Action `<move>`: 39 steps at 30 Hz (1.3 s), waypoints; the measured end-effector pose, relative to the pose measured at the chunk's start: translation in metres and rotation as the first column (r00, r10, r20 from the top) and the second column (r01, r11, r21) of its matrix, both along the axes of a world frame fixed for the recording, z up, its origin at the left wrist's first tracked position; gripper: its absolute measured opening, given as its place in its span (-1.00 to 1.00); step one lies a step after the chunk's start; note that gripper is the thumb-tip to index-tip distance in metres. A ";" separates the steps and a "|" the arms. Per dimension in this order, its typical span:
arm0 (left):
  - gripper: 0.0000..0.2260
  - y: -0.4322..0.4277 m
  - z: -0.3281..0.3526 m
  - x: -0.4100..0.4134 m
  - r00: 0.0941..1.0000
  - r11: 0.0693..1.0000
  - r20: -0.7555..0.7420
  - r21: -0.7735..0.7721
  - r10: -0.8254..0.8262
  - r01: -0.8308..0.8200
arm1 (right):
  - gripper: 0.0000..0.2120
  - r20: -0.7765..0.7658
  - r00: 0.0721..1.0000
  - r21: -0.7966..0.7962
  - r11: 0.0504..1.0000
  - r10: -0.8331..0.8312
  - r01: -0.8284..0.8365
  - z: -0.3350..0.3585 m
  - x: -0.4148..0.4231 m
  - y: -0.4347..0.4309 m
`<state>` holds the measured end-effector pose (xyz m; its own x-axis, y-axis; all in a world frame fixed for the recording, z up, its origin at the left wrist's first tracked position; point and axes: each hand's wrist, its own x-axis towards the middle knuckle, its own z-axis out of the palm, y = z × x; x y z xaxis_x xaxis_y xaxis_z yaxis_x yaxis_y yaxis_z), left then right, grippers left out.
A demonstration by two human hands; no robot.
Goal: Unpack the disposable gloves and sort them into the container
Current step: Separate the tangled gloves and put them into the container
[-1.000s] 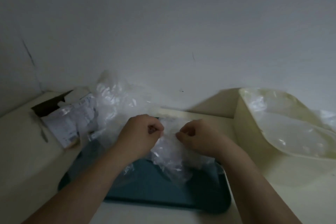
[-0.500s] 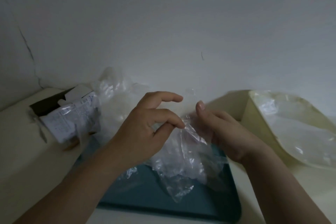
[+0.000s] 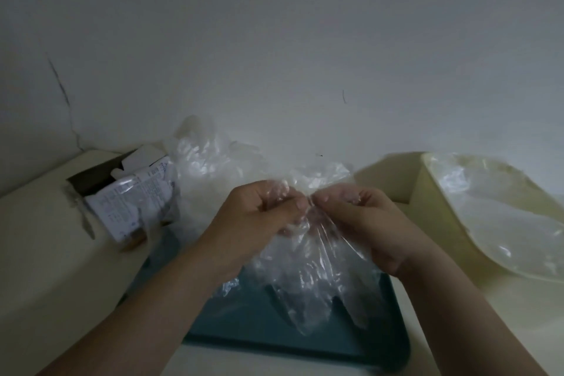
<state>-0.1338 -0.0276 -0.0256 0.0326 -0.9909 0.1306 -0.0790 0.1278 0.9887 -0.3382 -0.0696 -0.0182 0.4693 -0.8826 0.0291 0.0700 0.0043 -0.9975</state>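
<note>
Your teal tray [image 3: 259,336] lies near you as a work surface, and the cream container [image 3: 436,214] waits at the right within easy reach. A heap of clear gloves [image 3: 207,174] sits far left beside its opened packet [image 3: 134,201]. Over the tray hangs one glove [image 3: 308,275]. Your left hand [image 3: 256,223] and right hand [image 3: 366,223] both pinch its cuff, probably to peel it apart.

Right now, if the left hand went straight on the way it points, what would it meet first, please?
The left hand would probably meet the right hand, just across the clear glove both pinch.
</note>
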 end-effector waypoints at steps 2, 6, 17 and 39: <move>-0.70 -0.003 -0.010 0.006 0.951 0.994 0.301 -0.100 0.065 -0.036 | -0.78 -0.052 0.988 -0.031 0.989 -0.148 0.147 0.000 0.002 -0.001; -0.69 -0.008 -0.032 0.012 0.552 0.992 0.828 -0.122 0.096 0.011 | -0.84 -0.281 0.916 -0.219 0.948 -0.287 0.230 0.002 -0.006 -0.003; -0.90 -0.011 -0.007 0.023 0.750 0.931 0.603 -0.363 0.271 -0.044 | -0.79 -0.343 0.932 -0.289 0.957 -0.119 0.016 0.013 -0.010 0.006; -0.70 -0.007 0.002 0.015 0.943 0.932 -0.312 0.292 -0.117 0.212 | -0.70 0.086 0.995 -0.197 0.978 -0.058 0.074 0.015 -0.008 0.012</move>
